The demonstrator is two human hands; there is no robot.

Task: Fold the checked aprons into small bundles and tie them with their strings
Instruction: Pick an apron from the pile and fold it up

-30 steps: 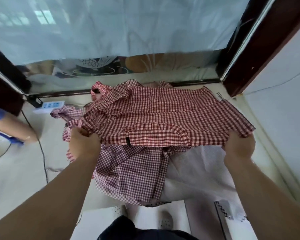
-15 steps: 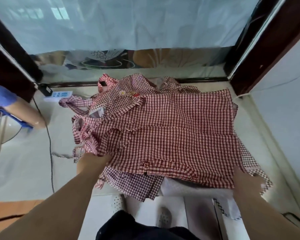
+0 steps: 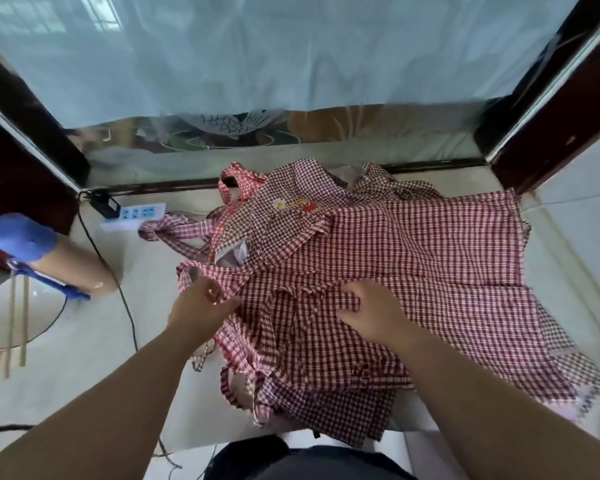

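Observation:
A red-and-white checked apron (image 3: 430,258) lies spread on top of a heap of other checked aprons on the pale floor. A darker checked apron (image 3: 291,202) with a small flower patch lies crumpled behind it. My left hand (image 3: 205,303) pinches the apron's left edge near a strap. Palm down, my right hand (image 3: 371,310) presses on the apron's middle with its fingers spread, gripping nothing. Loose strings (image 3: 232,386) trail off the near left side of the heap.
A white power strip (image 3: 134,214) and a black cable (image 3: 125,306) lie left of the heap. Another person's leg (image 3: 73,268) with a blue cuff is at the far left beside a round white base (image 3: 21,317). A glass door (image 3: 257,64) stands behind, white walls to the right.
The top apron has come down from being held up by its corners and lies flat. Both hands moved inward: the right one from the right corner to the middle, the left to the left edge.

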